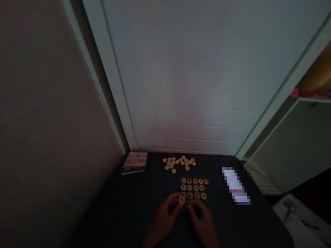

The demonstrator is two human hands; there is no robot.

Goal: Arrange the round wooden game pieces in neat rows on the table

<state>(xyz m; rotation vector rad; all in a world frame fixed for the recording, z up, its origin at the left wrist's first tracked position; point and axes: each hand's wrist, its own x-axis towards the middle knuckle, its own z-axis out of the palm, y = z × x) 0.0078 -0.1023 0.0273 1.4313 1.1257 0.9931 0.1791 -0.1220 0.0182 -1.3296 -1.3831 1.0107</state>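
Note:
My left hand (167,213) pinches a round Chinese chess piece (181,199) with a red character, its face turned towards me. Close on its right, my right hand (201,217) is closed, thumb and fingertips together; whether anything is between them is too dark to make out. Just beyond my hands lie rows of face-up Chinese chess pieces (196,188) with red or dark characters. The held piece partly covers one dark-marked piece (183,195) in the nearest row. Further back, a loose scatter of pale pieces (177,162) shows no visible markings.
A box or thick book (135,161) with a printed cover lies at the table's back left. On the right is a blurred-out whitish oblong (235,186). The dark table (116,206) meets a white panel (188,86) behind and a wall on the left.

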